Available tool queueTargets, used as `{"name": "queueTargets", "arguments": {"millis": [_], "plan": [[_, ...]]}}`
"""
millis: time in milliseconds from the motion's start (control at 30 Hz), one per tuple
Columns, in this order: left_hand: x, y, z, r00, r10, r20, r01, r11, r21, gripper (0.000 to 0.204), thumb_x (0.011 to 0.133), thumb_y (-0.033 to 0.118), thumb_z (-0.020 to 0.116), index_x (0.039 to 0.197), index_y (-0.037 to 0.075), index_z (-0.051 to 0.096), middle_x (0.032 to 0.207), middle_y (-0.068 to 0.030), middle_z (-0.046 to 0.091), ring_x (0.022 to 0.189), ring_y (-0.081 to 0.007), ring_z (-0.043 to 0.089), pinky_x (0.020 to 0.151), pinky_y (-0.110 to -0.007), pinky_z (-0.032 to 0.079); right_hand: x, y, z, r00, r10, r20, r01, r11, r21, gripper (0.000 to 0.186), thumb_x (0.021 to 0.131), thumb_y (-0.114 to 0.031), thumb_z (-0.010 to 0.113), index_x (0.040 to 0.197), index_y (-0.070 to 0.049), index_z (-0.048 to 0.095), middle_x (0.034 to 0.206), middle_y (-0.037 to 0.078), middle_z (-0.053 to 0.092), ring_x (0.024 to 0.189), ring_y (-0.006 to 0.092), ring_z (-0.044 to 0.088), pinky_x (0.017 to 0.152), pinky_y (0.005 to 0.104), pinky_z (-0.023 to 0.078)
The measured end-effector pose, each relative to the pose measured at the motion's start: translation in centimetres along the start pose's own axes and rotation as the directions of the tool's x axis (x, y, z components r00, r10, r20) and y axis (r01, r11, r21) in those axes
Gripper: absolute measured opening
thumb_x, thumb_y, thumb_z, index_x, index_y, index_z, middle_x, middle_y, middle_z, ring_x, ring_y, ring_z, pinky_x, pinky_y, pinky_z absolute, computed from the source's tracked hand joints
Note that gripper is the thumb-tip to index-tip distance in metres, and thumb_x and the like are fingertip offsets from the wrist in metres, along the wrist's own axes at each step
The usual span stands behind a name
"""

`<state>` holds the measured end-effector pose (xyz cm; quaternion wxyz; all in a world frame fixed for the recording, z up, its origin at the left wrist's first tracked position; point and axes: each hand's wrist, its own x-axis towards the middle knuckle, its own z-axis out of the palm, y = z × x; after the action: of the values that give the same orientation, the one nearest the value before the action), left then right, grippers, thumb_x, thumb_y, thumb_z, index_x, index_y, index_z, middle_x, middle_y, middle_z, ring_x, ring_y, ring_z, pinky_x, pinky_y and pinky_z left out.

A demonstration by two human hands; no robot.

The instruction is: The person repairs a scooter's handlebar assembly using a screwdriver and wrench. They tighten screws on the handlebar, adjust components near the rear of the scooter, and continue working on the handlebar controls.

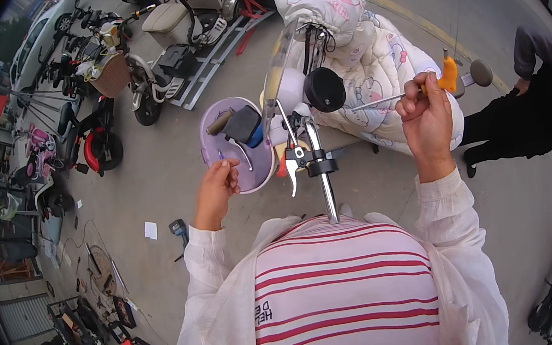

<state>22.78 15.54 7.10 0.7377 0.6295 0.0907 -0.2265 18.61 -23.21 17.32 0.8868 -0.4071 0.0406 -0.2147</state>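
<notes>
**Right fingers [410, 90] closed on orange-handled tool [448, 75]; left fingers [224, 168] at lilac bucket [262, 164]**

Tool: in the right fist, handle sticking up on the far right of the fingers, thin metal shaft running out to their left. Shaft tip hangs in front of the quilted cover [376, 29]; can't tell if it touches.

Left fingers: curled, thumb drawn in close, over the near-left part of the bucket. Can't tell whether they hold something small. Just beyond them, inside the bucket: a brownish cylinder [219, 122], a dark-and-blue item [243, 126], a pale curved piece [245, 154].

Between the two hands: chrome handlebar [329, 200] with a silver brake lever [292, 177]. Farther out from there: round black part [324, 89], clear windshield [278, 65].

Right of the right fingers: round mirror [481, 72] just past the handle, then a person in black [544, 104] farther off.

Below-left of the left fingers, on the ground: cordless drill [179, 228], white paper [150, 230]. Well up and left: black-and-red scooter [103, 145], wicker basket [110, 76] on another one.
</notes>
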Motion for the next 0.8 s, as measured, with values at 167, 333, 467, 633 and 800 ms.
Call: {"name": "queueTargets", "arguments": {"millis": [167,333,467,633,800], "plan": [[5.5,-9.3,-6.8,0.966,-0.103,-0.238,0.073,0.989,-0.129,0.018,0.093,0.007,0.044,0.106,0.001,0.057,0.084,-0.0053,0.06,0.063,-0.0111,0.053,0.062,-0.027,0.051,-3.5,3.9,-5.9,0.947,0.125,-0.296,-0.153,0.985,-0.073,0.023,0.102,-0.03,0.049,0.094,-0.009,0.055,0.076,0.001,0.052,0.059,0.0084,0.041,0.056,0.0247,0.036],[11.0,-15.3,-10.8,0.882,0.202,-0.426,0.024,0.884,0.468,0.015,0.086,0.004,0.055,0.101,0.0,0.057,0.084,-0.0154,0.066,0.071,-0.0262,0.065,0.065,-0.037,0.054,-9.6,8.1,-11.9,0.804,0.194,-0.563,-0.291,0.953,-0.086,0.022,0.1,-0.032,0.051,0.094,-0.011,0.054,0.075,0.0,0.051,0.057,0.0083,0.042,0.053,0.0246,0.036],[15.3,-16.2,-11.3,0.838,0.479,-0.262,0.001,0.479,0.878,0.012,0.081,0.005,0.061,0.092,0.001,0.061,0.084,-0.0203,0.066,0.08,-0.0395,0.064,0.073,-0.047,0.052,-14.2,10.2,-12.7,0.716,0.245,-0.654,-0.384,0.92,-0.076,0.022,0.101,-0.032,0.05,0.094,-0.011,0.054,0.075,-0.001,0.052,0.057,0.0084,0.042,0.053,0.0246,0.036],[19.6,-17.8,-12.3,0.845,0.524,-0.11,0.027,0.164,0.986,0.013,0.077,0.012,0.068,0.089,0.007,0.065,0.087,-0.0126,0.067,0.085,-0.0327,0.064,0.074,-0.044,0.051,-17.6,12.1,-10.5,0.628,0.235,-0.742,-0.44,0.893,-0.09,0.023,0.101,-0.032,0.05,0.092,-0.012,0.053,0.074,-0.001,0.051,0.057,0.0085,0.042,0.053,0.0248,0.036],[21.4,-18.4,-12.9,0.859,0.512,-0.029,0.03,0.006,1.0,0.017,0.073,0.016,0.071,0.089,0.013,0.067,0.088,-0.007,0.067,0.087,-0.0276,0.062,0.073,-0.042,0.049,-19.4,12.9,-9.7,0.577,0.246,-0.779,-0.47,0.88,-0.07,0.023,0.101,-0.032,0.05,0.092,-0.011,0.053,0.073,-0.001,0.05,0.057,0.0084,0.041,0.053,0.0243,0.035]]}}
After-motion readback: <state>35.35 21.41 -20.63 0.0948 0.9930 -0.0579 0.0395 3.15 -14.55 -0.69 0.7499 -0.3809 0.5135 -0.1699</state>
